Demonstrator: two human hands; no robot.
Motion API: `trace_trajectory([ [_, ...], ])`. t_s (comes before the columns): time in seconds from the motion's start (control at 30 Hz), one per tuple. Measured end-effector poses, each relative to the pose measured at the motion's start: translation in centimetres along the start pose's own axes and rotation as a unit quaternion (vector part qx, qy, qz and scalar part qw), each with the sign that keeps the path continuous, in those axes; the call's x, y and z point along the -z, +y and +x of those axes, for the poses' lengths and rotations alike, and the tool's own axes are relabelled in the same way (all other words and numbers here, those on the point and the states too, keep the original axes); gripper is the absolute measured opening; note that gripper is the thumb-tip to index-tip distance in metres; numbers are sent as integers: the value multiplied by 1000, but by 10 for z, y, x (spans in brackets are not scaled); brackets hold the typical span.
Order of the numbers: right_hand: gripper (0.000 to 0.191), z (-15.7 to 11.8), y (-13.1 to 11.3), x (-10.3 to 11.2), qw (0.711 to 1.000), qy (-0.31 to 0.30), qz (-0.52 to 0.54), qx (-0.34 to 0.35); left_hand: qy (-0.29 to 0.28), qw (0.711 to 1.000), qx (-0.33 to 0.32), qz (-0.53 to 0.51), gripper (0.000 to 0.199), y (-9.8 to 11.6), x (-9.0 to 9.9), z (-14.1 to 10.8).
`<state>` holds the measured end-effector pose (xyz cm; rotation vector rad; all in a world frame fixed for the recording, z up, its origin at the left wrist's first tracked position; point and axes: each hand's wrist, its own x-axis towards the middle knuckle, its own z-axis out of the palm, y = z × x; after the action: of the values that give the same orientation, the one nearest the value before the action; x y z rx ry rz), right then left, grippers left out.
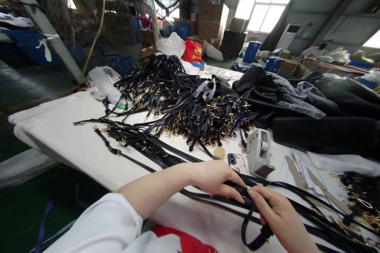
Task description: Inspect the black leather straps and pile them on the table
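Pinching a black strap (244, 230) b/w thumb & index fingertip, the R hand (277, 207) has its other fingers curled in, w/ a short loop & thicker end w/ a bit of gold-tone metal hanging below. L hand (218, 178) comes in from the other side, fingers stretched fwd & thumb a bit apart from them, tips at the same strap just beside the R fingertips; can't tell how firmly they press, b/c the dark pieces merge there. Strap is at the near side of the white table (56, 126), over/among the long black straps (291, 189) running under both hands. Handling, my guess: light, soft & bendy lengthwise, a bit springy where it loops, smooth so maybe slightly slippery; not fragile, tho the surface could scuff or crease & metal could scratch or snag nearby pcs. Best hold prob. on the flat part near the join, one pinch each side, w/ the heavier metal end supported so it doesn't swing or twist. Farther back: big tangled strap pile (166, 67) w/ lots of gold-tone clips (169, 132); nearer the hands, a phone (237, 161), a yellowish disc (219, 152) & a pale tape dispenser (259, 152), w/ papers (308, 174) to the R.
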<state>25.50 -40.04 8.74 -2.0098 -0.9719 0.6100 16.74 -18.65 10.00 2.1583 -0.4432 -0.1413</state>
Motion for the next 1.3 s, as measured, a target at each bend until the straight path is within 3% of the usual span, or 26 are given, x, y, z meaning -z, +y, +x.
trace_trajectory([
  [0.1,45,0,-1,-2,1000,-8,20,4,27,999,20,-20,52,-1,-8,7],
  [0.23,48,-2,3,-4,997,-31,56,-47,99,992,78,-29,39,-6,-8,10],
  [0.33,54,-1,12,-4,991,-77,94,-64,91,991,74,-69,35,-8,-6,8],
  [0.47,54,2,21,-2,988,-94,107,-55,75,988,66,-120,42,-8,-10,8],
  [0.57,53,3,23,-1,988,-89,113,-52,80,989,57,-113,42,-6,-15,10],
  [0.7,56,5,26,-2,988,-74,131,-39,122,992,35,-18,39,-6,-19,14],
  [0.83,56,7,30,-7,986,-90,140,-19,113,993,19,27,34,-8,-22,17],
  [1.03,54,8,22,-14,979,-78,186,-3,124,992,15,0,34,-7,-25,16],
  [1.17,52,3,20,-7,964,-47,257,-42,151,988,23,-26,28,-2,-15,12],
  [1.3,50,0,25,1,974,-24,219,-53,138,990,27,-16,31,-1,-9,8],
])
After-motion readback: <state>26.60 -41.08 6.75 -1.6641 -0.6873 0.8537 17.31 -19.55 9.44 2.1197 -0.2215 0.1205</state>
